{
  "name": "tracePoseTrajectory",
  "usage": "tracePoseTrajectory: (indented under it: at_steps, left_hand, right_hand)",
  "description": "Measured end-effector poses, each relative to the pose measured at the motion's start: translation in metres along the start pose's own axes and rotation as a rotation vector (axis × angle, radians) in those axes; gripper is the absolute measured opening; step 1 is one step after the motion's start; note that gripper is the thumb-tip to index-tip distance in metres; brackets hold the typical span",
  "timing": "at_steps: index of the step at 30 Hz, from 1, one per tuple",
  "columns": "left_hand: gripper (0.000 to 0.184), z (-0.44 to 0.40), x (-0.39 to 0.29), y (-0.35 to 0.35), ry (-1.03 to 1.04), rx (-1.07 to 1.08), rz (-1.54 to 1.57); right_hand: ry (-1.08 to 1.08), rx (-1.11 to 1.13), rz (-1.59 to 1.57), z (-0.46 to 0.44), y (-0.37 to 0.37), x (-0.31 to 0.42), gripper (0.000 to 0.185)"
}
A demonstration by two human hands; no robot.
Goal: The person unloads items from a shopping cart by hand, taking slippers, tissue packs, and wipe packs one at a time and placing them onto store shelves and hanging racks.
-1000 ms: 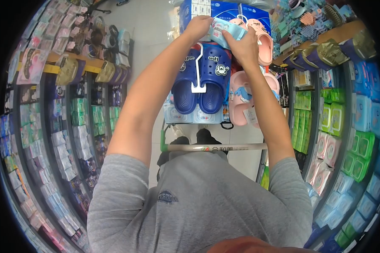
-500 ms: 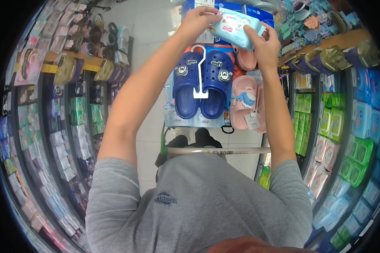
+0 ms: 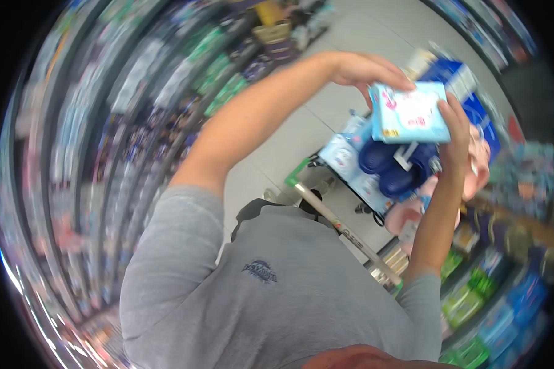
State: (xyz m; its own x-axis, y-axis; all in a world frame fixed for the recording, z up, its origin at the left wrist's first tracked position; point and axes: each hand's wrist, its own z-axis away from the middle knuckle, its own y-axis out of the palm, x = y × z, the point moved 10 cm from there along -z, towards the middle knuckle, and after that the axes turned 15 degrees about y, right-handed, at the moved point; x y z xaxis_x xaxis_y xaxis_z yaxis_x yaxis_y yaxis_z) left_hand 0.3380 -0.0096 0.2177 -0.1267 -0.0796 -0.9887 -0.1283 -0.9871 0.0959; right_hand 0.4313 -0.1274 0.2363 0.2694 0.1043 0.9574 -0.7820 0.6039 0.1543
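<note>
A light blue wipes pack [image 3: 411, 114] is held up above the cart, its printed face toward the camera. My left hand [image 3: 370, 72] grips its upper left edge, thumb and fingers on the pack. At the pack's right edge, my right hand [image 3: 454, 126] is closed on it. Below the pack lie dark blue clogs [image 3: 397, 169] with a white hanger, partly hidden by the pack. Pink clogs [image 3: 406, 216] rest beside them, partly behind my right forearm.
The cart's handle bar [image 3: 345, 229] crosses in front of my body. Blue boxes [image 3: 481, 120] lie at the cart's far end. Blurred shelves of packaged goods [image 3: 160, 92] stand at the left, and green and blue packs [image 3: 468, 301] at the lower right.
The view has turned, so the cart now appears diagonal at the right. Both hands still hold the pack, which now hangs over the blue clogs and covers part of them.
</note>
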Motion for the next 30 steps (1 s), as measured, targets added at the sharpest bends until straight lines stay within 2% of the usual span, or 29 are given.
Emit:
tracePoseTrajectory:
  at_steps: [2, 5, 7, 8, 10, 12, 13, 14, 16, 18, 20, 21, 26, 30]
  left_hand:
    - [0.073, 0.037, 0.004, -0.001, 0.028, -0.024, -0.022]
    - [0.073, 0.101, 0.009, 0.005, 0.075, -0.138, -0.04]
    - [0.069, 0.153, 0.02, 0.008, 0.067, -0.266, -0.087]
    - [0.064, 0.186, 0.027, 0.014, 0.101, -0.344, -0.066]
    - [0.06, 0.249, 0.046, 0.034, 0.151, -0.463, -0.061]
    - [0.056, 0.326, 0.071, 0.055, 0.243, -0.671, 0.124]
    - [0.055, 0.37, 0.085, 0.067, 0.285, -0.8, 0.178]
    - [0.054, 0.413, 0.102, 0.082, 0.329, -0.929, 0.234]
    - [0.055, 0.498, 0.143, 0.118, 0.452, -1.166, 0.39]
    - [0.06, 0.576, 0.173, 0.168, 0.53, -1.381, 0.487]
    - [0.051, 0.641, 0.197, 0.219, 0.626, -1.545, 0.486]
    - [0.054, 0.671, 0.207, 0.244, 0.66, -1.64, 0.506]
    - [0.054, 0.8, 0.241, 0.368, 0.829, -2.06, 0.496]
    - [0.053, 0.863, 0.251, 0.439, 1.0, -2.187, 0.457]
  right_hand:
    - [0.003, 0.134, 0.063, 0.002, 0.041, -0.001, 0.042]
    - [0.051, 0.238, 0.096, 0.02, 0.099, -0.008, 0.042]
    - [0.061, 0.265, 0.126, 0.031, 0.133, -0.024, 0.041]
    - [-0.01, 0.333, 0.203, 0.039, 0.155, -0.032, 0.046]
    - [0.028, 0.401, 0.101, 0.067, 0.196, -0.071, 0.051]
    - [0.303, 0.557, -0.227, 0.098, 0.238, -0.14, 0.057]
    - [0.37, 0.589, -0.289, 0.152, 0.283, -0.14, 0.064]
    - [0.46, 0.762, -0.307, 0.173, 0.302, -0.181, 0.071]
    - [0.55, 0.917, -0.177, 0.242, 0.355, -0.228, 0.075]
    - [0.466, 0.996, 0.067, 0.306, 0.403, -0.259, 0.063]
    - [0.45, 1.06, 0.171, 0.363, 0.445, -0.286, 0.056]
    - [0.461, 1.072, 0.223, 0.388, 0.47, -0.295, 0.054]
    - [0.376, 1.35, 0.558, 0.513, 0.573, -0.335, 0.074]
    - [0.312, 1.52, 0.759, 0.594, 0.625, -0.373, 0.081]
